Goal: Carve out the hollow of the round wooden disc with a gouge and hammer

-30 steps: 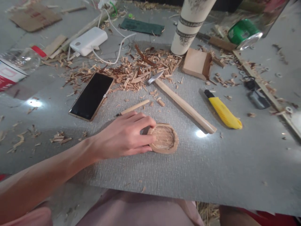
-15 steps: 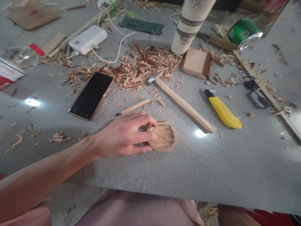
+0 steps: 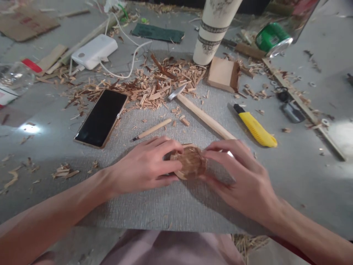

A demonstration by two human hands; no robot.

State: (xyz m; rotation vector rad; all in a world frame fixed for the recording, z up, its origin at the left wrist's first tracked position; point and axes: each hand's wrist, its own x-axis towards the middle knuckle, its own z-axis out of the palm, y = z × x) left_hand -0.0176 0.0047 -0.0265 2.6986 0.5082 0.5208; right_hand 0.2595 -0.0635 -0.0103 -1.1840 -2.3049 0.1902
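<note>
A small carved wooden dish (image 3: 191,162) lies on the grey table, its hollow facing up. My left hand (image 3: 150,162) grips its left rim, fingertips over the edge. On the other side, my right hand (image 3: 239,173) has thumb and fingers at the dish's right rim, slightly blurred. Behind the hands lie a thin wooden-handled carving tool (image 3: 153,129) and a hammer (image 3: 205,116), whose handle end is hidden by my right hand. A yellow cutter (image 3: 257,129) rests to the right.
A phone (image 3: 101,117) lies at the left. Wood shavings (image 3: 149,86) are heaped behind it, near a white power bank (image 3: 94,51) with cables. Farther back stand a tall patterned cup (image 3: 213,33), a small open box (image 3: 223,73) and a tipped green can (image 3: 273,38).
My right hand has come in from the right and reached the dish's right rim. My left hand keeps its hold. The whole view has shifted slightly.
</note>
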